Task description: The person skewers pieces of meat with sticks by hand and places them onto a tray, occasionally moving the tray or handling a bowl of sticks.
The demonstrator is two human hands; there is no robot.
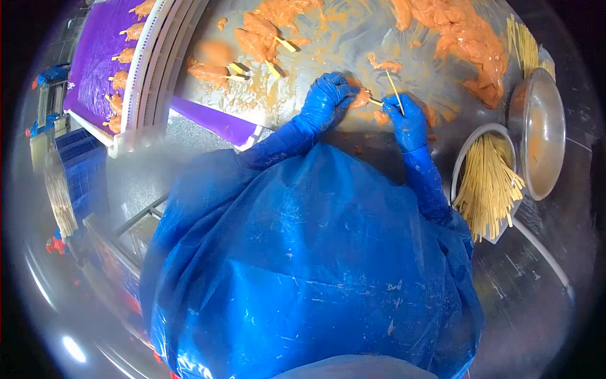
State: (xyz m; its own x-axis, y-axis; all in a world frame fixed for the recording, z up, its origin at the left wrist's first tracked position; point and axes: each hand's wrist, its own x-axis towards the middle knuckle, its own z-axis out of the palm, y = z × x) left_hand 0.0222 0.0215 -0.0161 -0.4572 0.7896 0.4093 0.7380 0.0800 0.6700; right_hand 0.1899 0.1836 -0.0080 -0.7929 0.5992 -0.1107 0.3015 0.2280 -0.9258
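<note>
- Wooden skewer (394,91) is pinched between the fingers of the right hand (407,123), its long axis running from 5 o'clock up to 11 o'clock, free tip uppermost.
- Orange meat piece (361,98) lies at 9 o'clock of that grip, clutched in the left hand (327,95) on the steel table (353,38).

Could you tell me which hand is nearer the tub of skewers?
Right. The right hand, holding a skewer, is up-left of the tub; the left hand, gripping a meat piece, lies farther left.
</note>
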